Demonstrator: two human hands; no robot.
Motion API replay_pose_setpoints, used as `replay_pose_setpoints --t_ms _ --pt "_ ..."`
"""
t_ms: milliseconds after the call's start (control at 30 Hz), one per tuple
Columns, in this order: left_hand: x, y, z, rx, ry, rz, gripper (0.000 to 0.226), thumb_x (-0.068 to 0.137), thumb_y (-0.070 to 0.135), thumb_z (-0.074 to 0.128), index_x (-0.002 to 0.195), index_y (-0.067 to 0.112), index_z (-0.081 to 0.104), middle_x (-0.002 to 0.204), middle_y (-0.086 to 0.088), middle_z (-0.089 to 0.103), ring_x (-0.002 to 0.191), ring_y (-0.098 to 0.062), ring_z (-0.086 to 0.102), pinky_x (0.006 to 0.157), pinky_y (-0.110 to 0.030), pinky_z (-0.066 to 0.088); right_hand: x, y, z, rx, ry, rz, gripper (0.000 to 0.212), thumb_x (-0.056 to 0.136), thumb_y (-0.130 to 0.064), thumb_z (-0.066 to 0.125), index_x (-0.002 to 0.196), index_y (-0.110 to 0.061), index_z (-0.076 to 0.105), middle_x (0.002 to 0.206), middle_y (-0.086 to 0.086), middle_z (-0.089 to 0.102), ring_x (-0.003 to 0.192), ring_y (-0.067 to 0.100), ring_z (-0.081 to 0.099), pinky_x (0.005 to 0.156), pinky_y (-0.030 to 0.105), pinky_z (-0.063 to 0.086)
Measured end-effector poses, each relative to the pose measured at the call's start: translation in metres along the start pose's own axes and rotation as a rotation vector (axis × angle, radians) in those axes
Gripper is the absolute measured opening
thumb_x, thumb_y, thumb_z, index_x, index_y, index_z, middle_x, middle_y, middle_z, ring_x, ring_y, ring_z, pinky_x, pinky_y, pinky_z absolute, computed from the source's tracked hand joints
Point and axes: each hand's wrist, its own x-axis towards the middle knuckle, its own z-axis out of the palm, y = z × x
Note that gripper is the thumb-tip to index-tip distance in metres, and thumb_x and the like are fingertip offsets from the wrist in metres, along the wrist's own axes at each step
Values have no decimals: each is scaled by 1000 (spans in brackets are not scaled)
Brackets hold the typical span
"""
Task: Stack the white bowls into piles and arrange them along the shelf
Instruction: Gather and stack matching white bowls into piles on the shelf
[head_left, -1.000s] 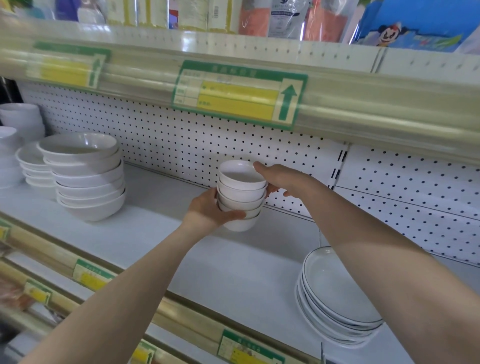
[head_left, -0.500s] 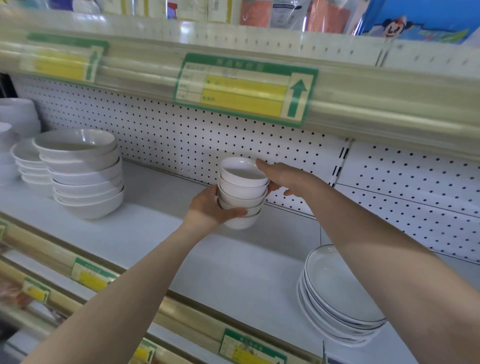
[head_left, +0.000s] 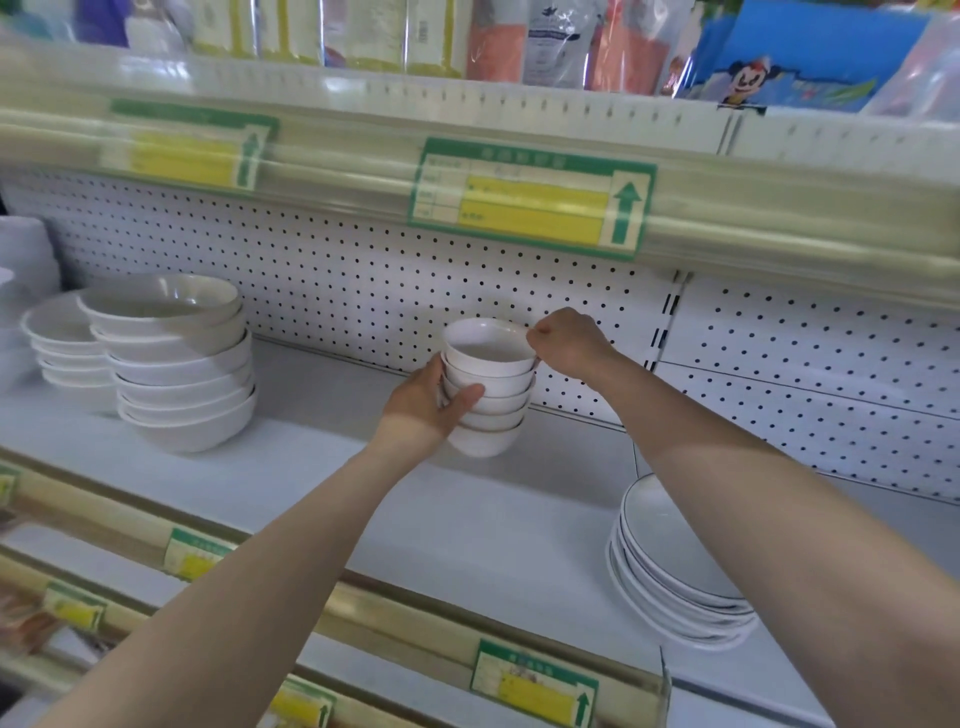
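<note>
A pile of several small white bowls (head_left: 491, 395) stands on the white shelf (head_left: 322, 467), close to the pegboard back wall. My left hand (head_left: 426, 402) grips the pile's left side, thumb across the front. My right hand (head_left: 569, 340) pinches the right rim of the top bowl, fingers curled. A taller pile of large white bowls (head_left: 176, 364) stands to the left, with a pile of smaller shallow bowls (head_left: 62, 340) behind it.
A leaning pile of white plates (head_left: 675, 566) sits at the shelf's right front. More white bowls (head_left: 21, 270) crowd the far left. The upper shelf's rail with a green and yellow price label (head_left: 530, 200) overhangs close above. A lower shelf rail (head_left: 457, 634) runs along the front.
My right hand went from lying flat against the top bowl's rim to pinching it with curled fingers. The view shifted slightly; the small pile stays in place.
</note>
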Motion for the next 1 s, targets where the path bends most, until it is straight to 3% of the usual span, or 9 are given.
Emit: replay_pose_setpoints --t_ms 200,300,333,400,500,633,733,900,1000 --pt "3 -1 -4 -7 -27 32 67 73 65 47 123 21 53 107 -4 63 101 -24 56 85 -33 46 -6 -3 0 2 24 40 34 94 -14 41 61 -14 34 60 4 43 49 17 32 47 26 24" --pt "5 -2 -7 -1 -52 21 64 73 64 48 118 19 55 104 -5 63 99 -24 55 83 -31 44 -11 -3 -2 32 6 44 34 95 -17 40 64 -4 48 88 18 68 55 20 38 51 27 29" --pt "5 -2 -9 1 -53 12 65 72 67 48 113 17 56 102 -5 63 98 -24 55 81 -32 44 -12 -4 -2 21 -2 51 34 96 -18 40 71 1 54 100 21 70 60 23 41 52 28 30" --pt "6 0 -11 3 -44 12 74 66 74 43 102 12 57 97 -5 62 92 -25 56 79 -34 45 -14 -5 -3 6 -9 56 31 97 -18 40 78 -2 58 106 20 71 63 23 42 52 27 31" --pt "5 1 -14 17 -49 30 79 64 75 39 102 8 57 99 -7 63 93 -27 58 81 -37 47 -15 -8 -3 22 19 76 27 96 -16 41 76 -5 55 87 14 66 54 18 39 49 26 32" --pt "3 -3 -15 -10 -62 42 73 73 68 44 121 14 55 110 -8 64 103 -27 57 87 -37 46 -17 -10 -1 36 36 94 40 97 -13 41 57 -11 37 66 6 50 50 18 34 46 27 28" --pt "6 -6 -15 -6 -71 53 58 83 59 51 125 19 53 111 -7 64 105 -27 56 87 -36 46 -16 -12 -1 38 47 107 40 97 -14 42 58 -13 34 65 6 46 51 18 32 47 28 25" --pt "9 -9 -15 15 -57 57 61 91 54 55 136 14 49 130 -8 57 121 -26 52 92 -29 40 -21 -14 2 -11 85 111 38 98 -15 36 60 -13 30 63 5 43 53 19 33 48 28 24" --pt "3 -3 -18 2 49 124 58 93 40 59 138 7 45 137 -10 50 127 -25 45 89 -25 34 -31 -6 -4 -134 125 85 37 99 -18 32 62 -18 33 63 0 40 68 23 41 49 29 25"
